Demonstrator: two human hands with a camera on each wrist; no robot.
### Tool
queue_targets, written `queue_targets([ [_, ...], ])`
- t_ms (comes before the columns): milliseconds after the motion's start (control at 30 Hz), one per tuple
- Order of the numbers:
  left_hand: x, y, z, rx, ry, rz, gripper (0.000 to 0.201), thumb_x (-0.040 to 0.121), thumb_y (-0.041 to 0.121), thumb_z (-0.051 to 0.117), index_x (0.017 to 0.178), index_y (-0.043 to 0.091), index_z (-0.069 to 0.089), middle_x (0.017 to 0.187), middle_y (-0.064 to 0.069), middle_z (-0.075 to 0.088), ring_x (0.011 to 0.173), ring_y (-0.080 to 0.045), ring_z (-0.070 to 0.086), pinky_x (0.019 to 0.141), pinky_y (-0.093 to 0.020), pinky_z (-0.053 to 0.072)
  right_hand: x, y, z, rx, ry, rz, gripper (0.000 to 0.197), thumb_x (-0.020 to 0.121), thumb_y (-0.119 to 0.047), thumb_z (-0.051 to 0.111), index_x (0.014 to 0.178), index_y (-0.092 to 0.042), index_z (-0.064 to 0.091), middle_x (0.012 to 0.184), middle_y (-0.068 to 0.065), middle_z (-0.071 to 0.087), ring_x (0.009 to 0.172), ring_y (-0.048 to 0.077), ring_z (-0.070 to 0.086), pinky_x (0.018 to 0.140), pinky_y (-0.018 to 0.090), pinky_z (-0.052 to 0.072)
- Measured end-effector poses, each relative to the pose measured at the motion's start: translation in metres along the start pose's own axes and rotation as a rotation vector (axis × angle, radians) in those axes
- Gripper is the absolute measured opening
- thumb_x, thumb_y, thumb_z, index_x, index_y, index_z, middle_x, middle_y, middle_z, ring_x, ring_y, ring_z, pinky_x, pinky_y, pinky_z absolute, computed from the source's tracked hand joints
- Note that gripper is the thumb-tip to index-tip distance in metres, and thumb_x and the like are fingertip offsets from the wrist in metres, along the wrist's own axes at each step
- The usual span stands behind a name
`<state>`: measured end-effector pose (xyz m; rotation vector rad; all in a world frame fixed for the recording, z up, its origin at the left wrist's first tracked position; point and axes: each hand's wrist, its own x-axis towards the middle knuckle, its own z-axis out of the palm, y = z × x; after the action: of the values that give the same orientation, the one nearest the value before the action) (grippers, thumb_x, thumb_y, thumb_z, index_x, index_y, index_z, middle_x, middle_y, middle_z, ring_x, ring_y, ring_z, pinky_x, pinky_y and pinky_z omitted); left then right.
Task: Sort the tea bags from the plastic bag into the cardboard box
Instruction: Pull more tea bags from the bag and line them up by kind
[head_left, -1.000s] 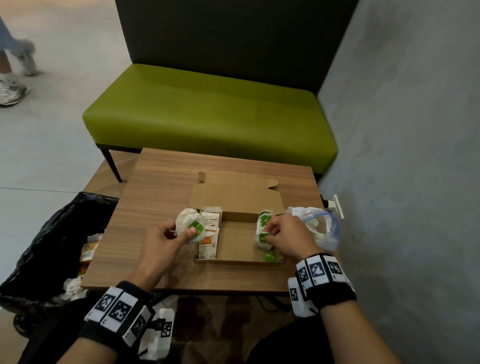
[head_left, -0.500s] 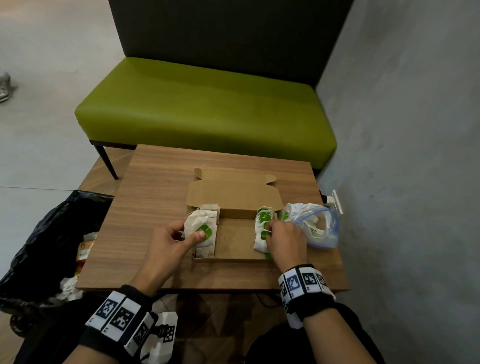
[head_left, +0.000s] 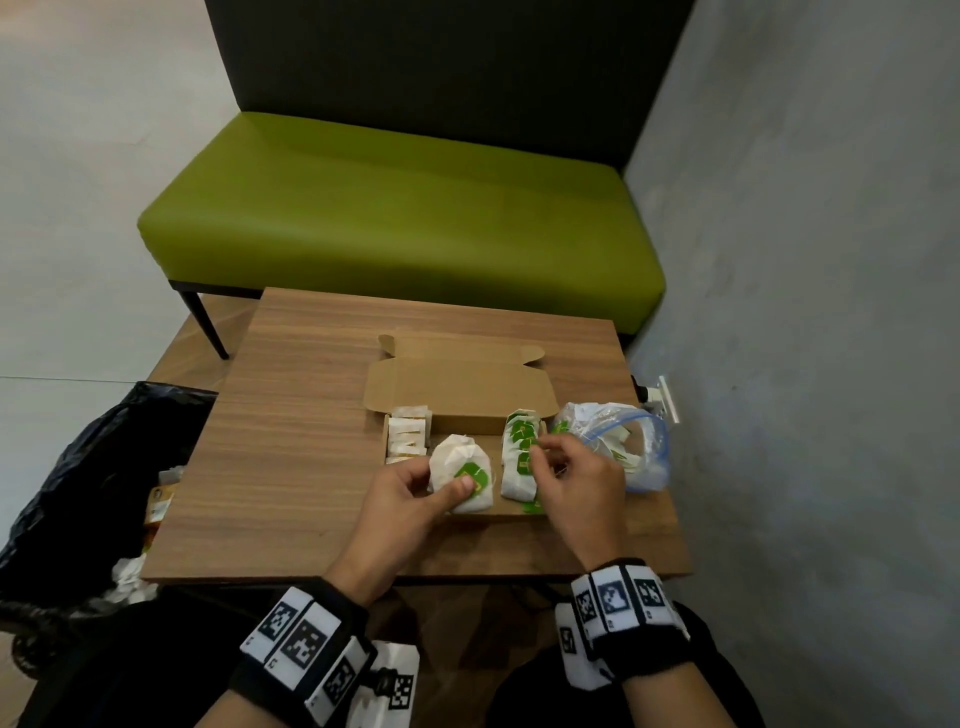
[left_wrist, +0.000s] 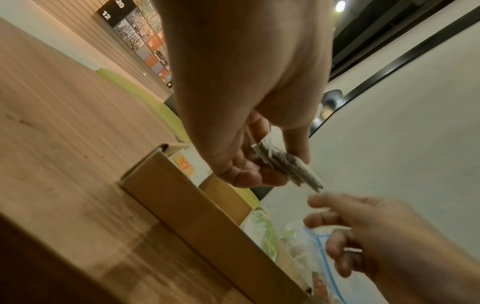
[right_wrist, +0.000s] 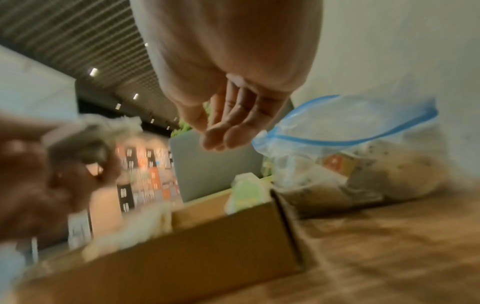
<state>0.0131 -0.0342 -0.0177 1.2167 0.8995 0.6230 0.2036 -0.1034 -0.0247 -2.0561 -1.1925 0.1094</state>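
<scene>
The open cardboard box (head_left: 457, 387) lies on the wooden table (head_left: 291, 467). Its left end holds orange-tagged tea bags (head_left: 408, 434); a row of green-tagged tea bags (head_left: 519, 460) stands at its right end. My left hand (head_left: 457, 483) pinches a small bundle of green-tagged tea bags (head_left: 460, 470) over the middle of the box, seen edge-on in the left wrist view (left_wrist: 285, 164). My right hand (head_left: 545, 452) hovers over the green row with relaxed fingers (right_wrist: 226, 133) and holds nothing. The clear plastic bag (head_left: 618, 441) with more tea bags lies right of the box.
A green bench (head_left: 400, 208) stands behind the table and a grey wall (head_left: 805, 364) runs close along its right side, with a wall socket (head_left: 662, 397) by the bag. A black bin bag (head_left: 78, 467) with rubbish sits left of the table.
My left hand carried its bundle rightward from the box's left end to the middle. My right hand came off the green row and its fingers loosened.
</scene>
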Motion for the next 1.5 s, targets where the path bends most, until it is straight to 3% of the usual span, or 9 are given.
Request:
queue_targets([
  [100, 0.001, 0.002, 0.014, -0.021, -0.002, 0.026, 0.029, 0.076, 0.024, 0.074, 0.104, 0.016, 0.073, 0.098, 0.000, 0.077, 0.095, -0.016, 0.072, 0.082, -0.030, 0.058, -0.010, -0.021, -0.015, 0.529, -0.205, 0.258, 0.011, 0.089, -0.028, 0.071, 0.096, -0.019, 0.073, 0.080, 0.000, 0.073, 0.056, 0.006, 0.064, 0.045, 0.026, 0.051],
  [167, 0.002, 0.004, 0.019, -0.033, -0.015, 0.042, 0.035, 0.073, 0.025, 0.074, 0.107, 0.014, 0.072, 0.100, -0.002, 0.077, 0.096, -0.017, 0.072, 0.084, -0.031, 0.058, -0.016, -0.027, -0.017, 0.644, -0.302, 0.321, 0.011, 0.088, -0.026, 0.072, 0.097, -0.019, 0.072, 0.078, 0.002, 0.073, 0.048, 0.011, 0.058, 0.040, 0.025, 0.047],
  [300, 0.002, 0.003, 0.021, -0.039, -0.040, 0.031, 0.040, 0.074, 0.027, 0.073, 0.111, 0.011, 0.071, 0.102, -0.004, 0.077, 0.097, -0.019, 0.072, 0.086, -0.034, 0.058, -0.023, -0.022, -0.009, 0.677, -0.292, 0.357, 0.010, 0.088, -0.017, 0.073, 0.097, -0.012, 0.071, 0.069, 0.002, 0.069, 0.047, 0.013, 0.055, 0.041, 0.027, 0.048],
  [500, 0.000, 0.001, 0.017, 0.027, -0.012, 0.021, 0.022, 0.095, 0.021, 0.058, 0.110, 0.012, 0.071, 0.100, -0.002, 0.077, 0.095, -0.016, 0.072, 0.082, -0.029, 0.058, -0.027, -0.018, -0.007, 0.776, -0.308, 0.402, 0.011, 0.087, -0.014, 0.073, 0.096, -0.008, 0.070, 0.070, 0.003, 0.071, 0.050, 0.016, 0.057, 0.043, 0.029, 0.049],
  [600, 0.000, 0.000, 0.018, 0.033, 0.001, 0.035, 0.021, 0.094, 0.018, 0.060, 0.110, 0.011, 0.071, 0.099, -0.002, 0.077, 0.094, -0.015, 0.072, 0.080, -0.029, 0.058, -0.027, -0.018, -0.009, 0.766, -0.385, 0.362, 0.014, 0.086, -0.013, 0.074, 0.099, -0.008, 0.071, 0.075, 0.011, 0.072, 0.054, 0.019, 0.059, 0.045, 0.029, 0.049],
  [767, 0.004, -0.001, 0.018, 0.011, 0.081, 0.047, 0.018, 0.093, 0.016, 0.063, 0.107, 0.009, 0.072, 0.090, -0.004, 0.077, 0.076, -0.008, 0.069, 0.061, -0.019, 0.051, -0.024, -0.015, -0.012, 0.820, -0.285, 0.407, 0.014, 0.086, -0.008, 0.073, 0.099, -0.007, 0.071, 0.069, 0.004, 0.069, 0.049, 0.014, 0.056, 0.043, 0.028, 0.049],
  [1067, 0.006, 0.000, 0.016, 0.038, 0.130, 0.052, 0.014, 0.093, 0.018, 0.065, 0.101, 0.010, 0.073, 0.079, -0.003, 0.075, 0.064, -0.003, 0.064, 0.060, -0.022, 0.049, -0.015, -0.003, -0.025, 0.822, -0.161, 0.422, 0.007, 0.088, -0.008, 0.070, 0.094, -0.008, 0.069, 0.065, 0.008, 0.066, 0.050, 0.015, 0.054, 0.044, 0.030, 0.051],
  [1300, 0.004, 0.003, 0.016, 0.162, 0.231, 0.118, 0.013, 0.093, 0.024, 0.065, 0.086, 0.018, 0.073, 0.079, -0.002, 0.074, 0.071, -0.007, 0.066, 0.062, -0.021, 0.051, -0.020, -0.006, -0.031, 0.926, -0.289, 0.386, 0.025, 0.078, -0.017, 0.074, 0.098, -0.002, 0.070, 0.069, 0.011, 0.066, 0.050, 0.015, 0.055, 0.044, 0.030, 0.051],
  [1500, 0.004, 0.024, -0.004, 0.033, 0.347, 0.094, 0.009, 0.092, 0.028, 0.064, 0.095, 0.027, 0.072, 0.076, 0.005, 0.073, 0.066, -0.004, 0.064, 0.058, -0.020, 0.050, -0.021, -0.004, -0.029, 0.965, -0.247, 0.396, 0.026, 0.078, -0.017, 0.072, 0.098, -0.001, 0.069, 0.070, 0.007, 0.068, 0.049, 0.014, 0.055, 0.043, 0.029, 0.052],
])
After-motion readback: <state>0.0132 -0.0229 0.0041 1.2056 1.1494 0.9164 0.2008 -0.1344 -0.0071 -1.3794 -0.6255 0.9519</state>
